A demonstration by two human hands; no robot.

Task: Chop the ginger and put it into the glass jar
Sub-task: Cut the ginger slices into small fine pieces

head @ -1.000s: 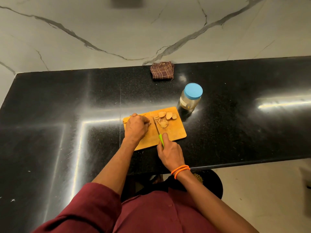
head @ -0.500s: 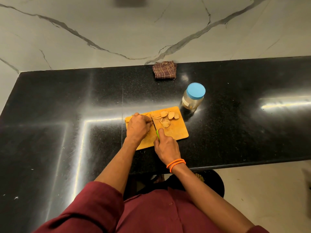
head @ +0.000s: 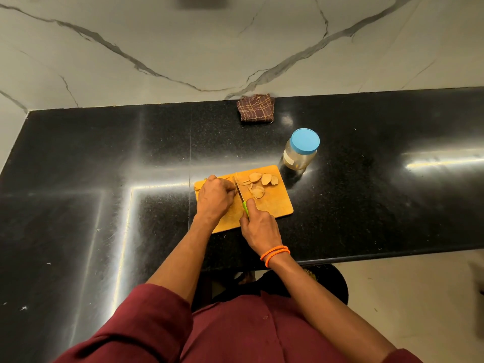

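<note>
An orange cutting board (head: pixel 277 205) lies on the black counter. My left hand (head: pixel 214 197) is curled over a piece of ginger at the board's left end; the piece is mostly hidden under my fingers. My right hand (head: pixel 258 226) grips a knife (head: pixel 239 191) by its green handle, blade down right beside my left fingertips. Several ginger slices (head: pixel 259 183) lie on the board's far right part. A glass jar (head: pixel 300 155) with a blue lid on stands just beyond the board's far right corner.
A folded brown checked cloth (head: pixel 256 108) lies at the back of the black counter (head: pixel 104 166) against the marble wall. The counter's front edge runs right of my right wrist, with pale floor below. A dark round stool is beneath me.
The knife has shifted slightly between cuts next to my left fingers. My right hand moved a little forward and left. The slices and the jar stay where they were.
</note>
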